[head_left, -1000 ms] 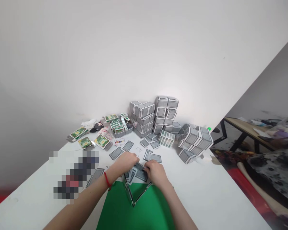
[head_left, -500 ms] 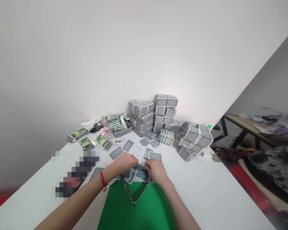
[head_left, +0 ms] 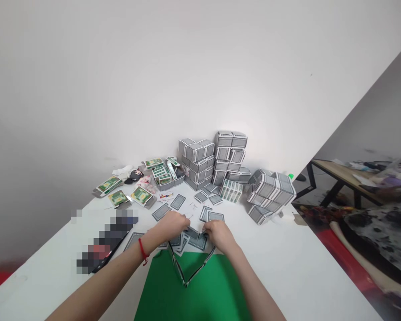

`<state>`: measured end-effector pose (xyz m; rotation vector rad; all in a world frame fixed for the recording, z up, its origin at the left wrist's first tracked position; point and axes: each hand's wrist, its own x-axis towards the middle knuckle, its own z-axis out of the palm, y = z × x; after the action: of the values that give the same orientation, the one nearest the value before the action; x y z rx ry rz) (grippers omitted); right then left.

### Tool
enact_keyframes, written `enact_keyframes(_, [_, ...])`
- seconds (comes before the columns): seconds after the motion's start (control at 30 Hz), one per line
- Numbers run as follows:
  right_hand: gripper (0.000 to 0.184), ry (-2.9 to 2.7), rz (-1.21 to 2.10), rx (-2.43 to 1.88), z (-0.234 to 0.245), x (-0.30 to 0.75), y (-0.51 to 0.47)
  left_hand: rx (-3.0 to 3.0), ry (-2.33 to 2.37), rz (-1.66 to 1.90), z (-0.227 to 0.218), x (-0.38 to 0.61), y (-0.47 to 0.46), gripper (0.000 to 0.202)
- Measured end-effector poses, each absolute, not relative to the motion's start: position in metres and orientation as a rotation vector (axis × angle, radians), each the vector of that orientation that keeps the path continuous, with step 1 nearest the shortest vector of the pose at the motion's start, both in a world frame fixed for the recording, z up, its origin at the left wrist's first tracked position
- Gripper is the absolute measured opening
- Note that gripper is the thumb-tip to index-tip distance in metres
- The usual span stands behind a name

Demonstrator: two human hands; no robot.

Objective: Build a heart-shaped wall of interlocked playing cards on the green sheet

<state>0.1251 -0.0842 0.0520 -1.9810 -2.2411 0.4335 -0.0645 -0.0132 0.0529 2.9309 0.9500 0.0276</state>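
The left hand and right hand pinch a card frame over the green mat, contact partly hidden; probably light and springy, it is best held by its folds.

Thin grey-and-white card frame, V-shaped corner over green sheet.

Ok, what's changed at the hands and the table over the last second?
The left hand has edged a little left and the right hand slightly right, so the gap between them is wider. The folded card strip looks slightly more spread, its corner still over the green sheet. No clear new grip or release. Stacked card blocks and loose cards stayed put.
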Motion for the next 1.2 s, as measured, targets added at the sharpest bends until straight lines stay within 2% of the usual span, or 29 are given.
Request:
enact_keyframes(0.3, [0.024, -2.340, 0.351, -1.932, 0.055, 0.124, -0.084, 2.904, 0.979, 0.084, 0.047, -0.061, -0.014, 0.017])
enact_keyframes(0.43, [0.021, -2.346, 0.311, -1.920, 0.057, 0.123, -0.089, 2.689, 1.057, 0.165, 0.048, -0.064, -0.018, 0.018])
enact_keyframes(0.57, [0.024, -2.352, 0.287, -1.939, 0.058, 0.119, -0.091, 2.478, 1.154, 0.262, 0.053, -0.073, -0.028, 0.035])
enact_keyframes(0.7, [0.026, -2.358, 0.305, -1.986, 0.058, 0.112, -0.090, 2.481, 1.449, 0.072, 0.056, -0.081, -0.041, 0.021])
enact_keyframes(0.8, [0.027, -2.359, 0.280, -2.018, 0.056, 0.107, -0.090, 2.504, 1.614, -0.027, 0.056, -0.083, -0.046, 0.029])
enact_keyframes(1.03, [0.026, -2.339, 0.271, -2.005, 0.052, 0.101, -0.091, 2.581, 1.511, -0.026, 0.057, -0.080, -0.045, 0.025])
enact_keyframes(1.2, [0.021, -2.264, 0.490, -1.917, 0.055, 0.105, -0.092, 2.508, 1.434, 0.089, 0.057, -0.078, -0.046, 0.029])
